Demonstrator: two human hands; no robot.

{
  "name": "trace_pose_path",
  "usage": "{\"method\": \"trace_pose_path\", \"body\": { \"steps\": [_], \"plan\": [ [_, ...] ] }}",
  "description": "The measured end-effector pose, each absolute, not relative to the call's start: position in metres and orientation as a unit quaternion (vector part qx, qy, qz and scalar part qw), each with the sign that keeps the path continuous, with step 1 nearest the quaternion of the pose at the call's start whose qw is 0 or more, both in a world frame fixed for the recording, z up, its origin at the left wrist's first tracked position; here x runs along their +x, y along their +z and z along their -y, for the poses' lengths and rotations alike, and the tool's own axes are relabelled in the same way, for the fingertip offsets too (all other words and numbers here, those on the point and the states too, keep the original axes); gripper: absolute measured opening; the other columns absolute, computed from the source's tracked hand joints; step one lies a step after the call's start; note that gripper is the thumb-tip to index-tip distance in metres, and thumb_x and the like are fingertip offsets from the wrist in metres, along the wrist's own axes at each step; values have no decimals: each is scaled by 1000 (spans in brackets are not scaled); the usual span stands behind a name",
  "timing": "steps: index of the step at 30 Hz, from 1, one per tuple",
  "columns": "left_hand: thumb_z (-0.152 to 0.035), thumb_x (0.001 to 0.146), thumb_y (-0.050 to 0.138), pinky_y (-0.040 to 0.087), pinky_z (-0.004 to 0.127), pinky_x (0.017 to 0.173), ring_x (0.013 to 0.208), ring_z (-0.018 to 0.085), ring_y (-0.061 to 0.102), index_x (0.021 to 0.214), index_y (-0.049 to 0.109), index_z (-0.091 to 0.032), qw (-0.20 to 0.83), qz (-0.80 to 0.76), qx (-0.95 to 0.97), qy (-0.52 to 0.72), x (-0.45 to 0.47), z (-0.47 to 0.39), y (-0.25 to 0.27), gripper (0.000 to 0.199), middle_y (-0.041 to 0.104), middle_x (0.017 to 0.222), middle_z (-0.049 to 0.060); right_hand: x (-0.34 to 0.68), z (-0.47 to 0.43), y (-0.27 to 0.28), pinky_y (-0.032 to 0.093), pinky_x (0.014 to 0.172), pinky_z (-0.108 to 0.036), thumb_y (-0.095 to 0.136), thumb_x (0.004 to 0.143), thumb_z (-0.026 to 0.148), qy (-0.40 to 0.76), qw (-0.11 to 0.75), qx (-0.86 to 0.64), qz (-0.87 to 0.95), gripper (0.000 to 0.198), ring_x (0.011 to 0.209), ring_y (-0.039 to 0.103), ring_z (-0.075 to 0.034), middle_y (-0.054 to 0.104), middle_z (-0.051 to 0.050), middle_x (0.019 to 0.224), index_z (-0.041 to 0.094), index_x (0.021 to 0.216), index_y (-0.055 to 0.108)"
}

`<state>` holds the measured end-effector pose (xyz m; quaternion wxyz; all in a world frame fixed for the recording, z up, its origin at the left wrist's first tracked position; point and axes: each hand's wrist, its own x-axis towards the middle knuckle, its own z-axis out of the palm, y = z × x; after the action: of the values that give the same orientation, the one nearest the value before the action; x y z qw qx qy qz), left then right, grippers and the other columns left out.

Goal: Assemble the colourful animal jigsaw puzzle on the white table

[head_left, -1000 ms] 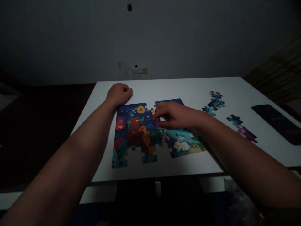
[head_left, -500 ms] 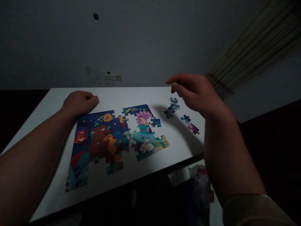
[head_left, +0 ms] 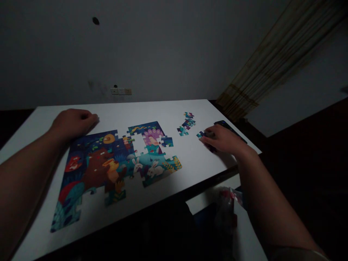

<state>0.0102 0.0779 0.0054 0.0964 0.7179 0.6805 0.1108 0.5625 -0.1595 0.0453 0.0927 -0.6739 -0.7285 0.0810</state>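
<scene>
A partly assembled jigsaw puzzle with a bear, rabbits and a peacock lies on the white table, with gaps along its near edge and in its upper middle. My left hand rests loosely closed beside its upper left corner, nothing visible in its fingers. On the right, my right hand is down at the table, thumb and fingertips closed around a dark puzzle piece, which they partly cover. Further left, several loose teal and purple pieces lie in a small cluster.
A dark phone-like object lies behind my right hand by the table's right edge. Below the front edge are a clear plastic bag and a white surface. Wall sockets and a curtain are beyond the table.
My right hand has come down from above the table onto the loose pieces on the right. My left hand stays in its closed pose. The view has turned slightly right.
</scene>
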Motion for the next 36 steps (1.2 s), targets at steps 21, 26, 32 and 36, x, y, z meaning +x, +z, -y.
{"method": "trace_pose_path", "body": {
  "steps": [21,26,32,36],
  "plan": [
    [-62,97,64,49,43,91,104,36,69,98,79,-27,83,-668,728,130,11,-76,3,38,87,108,7,515,98,29,44,137,-75,76,109,50,61,56,-617,782,53,162,57,-51,70,-24,169,22,154,83],
    [-55,99,64,50,42,93,101,32,69,100,80,-22,97,-658,733,139,17,-68,7,37,86,113,13,516,79,26,48,133,-75,80,103,43,86,34,-614,784,48,154,61,-51,76,-22,159,27,148,85],
    [-60,93,64,55,46,92,106,39,76,90,82,-27,100,-652,734,163,19,-68,4,38,87,106,14,511,76,38,61,110,-54,88,89,48,119,77,-597,789,42,121,75,-39,84,-14,126,27,125,86],
    [-57,89,69,56,50,91,99,38,75,80,77,-29,114,-644,732,192,18,-70,-1,30,84,96,14,484,78,65,56,79,-41,86,95,57,230,154,-568,775,33,83,73,-26,82,-6,89,25,99,80]
  ]
}}
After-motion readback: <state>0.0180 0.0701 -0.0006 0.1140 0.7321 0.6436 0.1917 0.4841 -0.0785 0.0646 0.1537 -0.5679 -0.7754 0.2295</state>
